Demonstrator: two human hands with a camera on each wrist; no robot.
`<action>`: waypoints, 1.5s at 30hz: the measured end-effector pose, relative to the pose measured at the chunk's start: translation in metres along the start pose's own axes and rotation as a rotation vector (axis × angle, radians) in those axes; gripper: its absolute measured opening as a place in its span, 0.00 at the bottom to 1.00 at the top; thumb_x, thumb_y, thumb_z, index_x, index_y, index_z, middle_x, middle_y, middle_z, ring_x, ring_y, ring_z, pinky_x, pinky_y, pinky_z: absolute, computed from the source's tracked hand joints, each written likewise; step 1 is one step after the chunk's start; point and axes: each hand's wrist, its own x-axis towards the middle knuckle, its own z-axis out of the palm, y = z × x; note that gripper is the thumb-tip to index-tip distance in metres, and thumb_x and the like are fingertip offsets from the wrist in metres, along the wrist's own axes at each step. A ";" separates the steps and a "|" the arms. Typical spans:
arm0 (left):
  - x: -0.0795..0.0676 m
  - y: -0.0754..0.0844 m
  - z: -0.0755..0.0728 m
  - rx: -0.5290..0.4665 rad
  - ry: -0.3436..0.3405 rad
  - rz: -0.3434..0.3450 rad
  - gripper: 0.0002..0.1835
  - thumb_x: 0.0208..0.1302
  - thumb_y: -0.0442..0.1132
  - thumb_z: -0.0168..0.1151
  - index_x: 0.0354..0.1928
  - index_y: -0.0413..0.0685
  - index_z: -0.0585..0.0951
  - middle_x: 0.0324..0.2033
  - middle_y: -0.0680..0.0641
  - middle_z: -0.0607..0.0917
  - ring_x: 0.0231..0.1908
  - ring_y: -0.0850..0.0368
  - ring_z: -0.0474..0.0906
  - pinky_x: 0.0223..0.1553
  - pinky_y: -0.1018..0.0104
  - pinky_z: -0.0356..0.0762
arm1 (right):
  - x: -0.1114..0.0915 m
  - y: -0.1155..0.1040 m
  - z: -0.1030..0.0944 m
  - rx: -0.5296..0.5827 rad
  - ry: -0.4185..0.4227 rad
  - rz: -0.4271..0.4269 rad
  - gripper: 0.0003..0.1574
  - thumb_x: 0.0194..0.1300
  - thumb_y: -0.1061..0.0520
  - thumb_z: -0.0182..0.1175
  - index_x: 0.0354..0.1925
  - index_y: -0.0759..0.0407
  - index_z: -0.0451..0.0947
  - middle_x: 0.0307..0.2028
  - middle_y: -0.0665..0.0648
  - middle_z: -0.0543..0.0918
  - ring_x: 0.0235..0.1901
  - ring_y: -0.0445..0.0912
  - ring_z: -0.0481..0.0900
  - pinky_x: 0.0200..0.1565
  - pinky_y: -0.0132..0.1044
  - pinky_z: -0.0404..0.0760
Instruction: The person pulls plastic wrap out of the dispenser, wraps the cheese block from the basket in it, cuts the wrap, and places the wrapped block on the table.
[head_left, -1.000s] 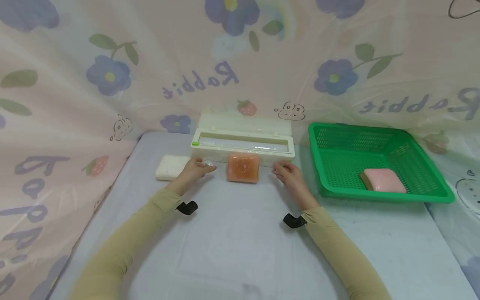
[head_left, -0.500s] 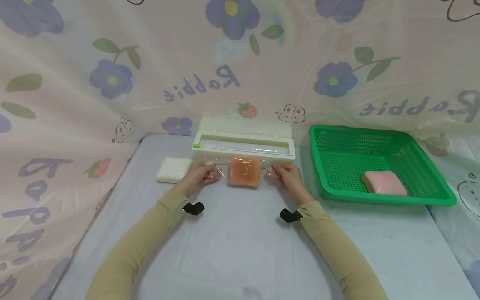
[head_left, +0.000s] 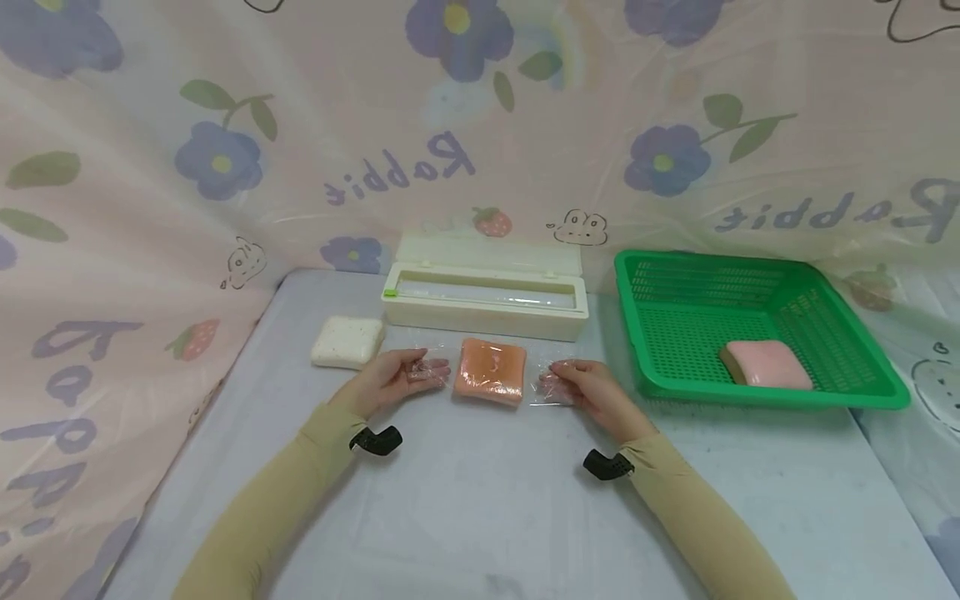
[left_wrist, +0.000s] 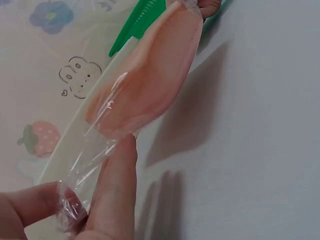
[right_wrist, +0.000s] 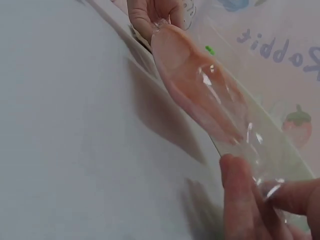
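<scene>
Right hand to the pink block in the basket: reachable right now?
Probably not yet: the right hand holds clear film, and the side of the green basket stands between that hand and the pink block, though the open top leaves a way from above.

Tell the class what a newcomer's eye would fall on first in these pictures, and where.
Probably the bright green basket, at the right of the head view, with a pink block inside. Then the orange block near the centre, in clear film that the left hand and right hand pinch at either side. Behind it stands an open white box with a roll inside.
</scene>
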 end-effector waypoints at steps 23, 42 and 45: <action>-0.044 -0.061 0.010 0.272 0.031 -0.019 0.38 0.72 0.58 0.48 0.55 0.20 0.66 0.46 0.27 0.79 0.48 0.39 0.79 0.53 0.51 0.76 | -0.007 -0.037 0.004 -0.647 -0.155 -0.260 0.22 0.73 0.55 0.51 0.54 0.73 0.73 0.49 0.67 0.80 0.51 0.56 0.77 0.51 0.48 0.79; -0.038 -0.068 0.024 0.396 -0.020 0.137 0.30 0.74 0.50 0.47 0.56 0.24 0.69 0.53 0.29 0.76 0.54 0.39 0.75 0.55 0.53 0.74 | -0.010 -0.026 0.020 -0.576 -0.392 -0.179 0.26 0.72 0.46 0.52 0.58 0.62 0.74 0.55 0.56 0.79 0.51 0.49 0.79 0.60 0.49 0.71; -0.033 -0.064 0.024 0.372 -0.017 0.134 0.30 0.73 0.50 0.48 0.58 0.24 0.69 0.53 0.29 0.76 0.54 0.41 0.76 0.56 0.53 0.74 | -0.023 -0.019 0.020 -0.538 -0.351 -0.183 0.26 0.72 0.48 0.53 0.58 0.64 0.74 0.55 0.58 0.79 0.50 0.51 0.80 0.59 0.49 0.72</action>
